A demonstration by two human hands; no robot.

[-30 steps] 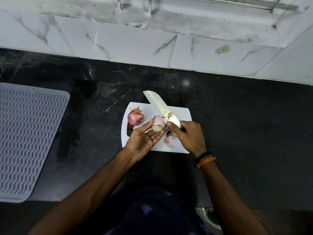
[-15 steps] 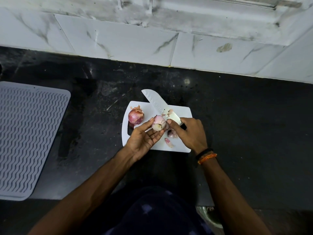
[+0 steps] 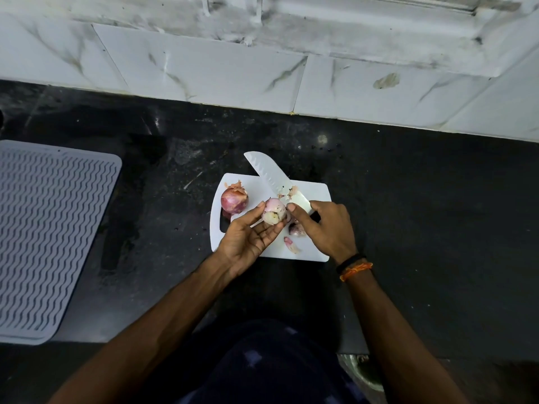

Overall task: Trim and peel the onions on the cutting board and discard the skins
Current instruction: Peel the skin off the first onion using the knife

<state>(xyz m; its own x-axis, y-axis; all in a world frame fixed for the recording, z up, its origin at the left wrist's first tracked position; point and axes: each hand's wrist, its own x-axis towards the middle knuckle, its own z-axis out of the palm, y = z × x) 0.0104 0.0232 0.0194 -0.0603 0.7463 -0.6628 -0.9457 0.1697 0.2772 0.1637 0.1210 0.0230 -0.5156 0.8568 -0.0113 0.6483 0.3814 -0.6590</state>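
The knife [image 3: 277, 182] now sits a touch nearer the peeled onion [image 3: 273, 211], which the left hand [image 3: 248, 237] clasps above the cutting board [image 3: 309, 252], while the right hand [image 3: 323, 228] clamps the knife handle.

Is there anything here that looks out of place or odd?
Only small things: bits of onion skin stick to the steel knife blade, loose peel pieces lie on the white cutting board, and the blade tip pokes past the board's far edge.
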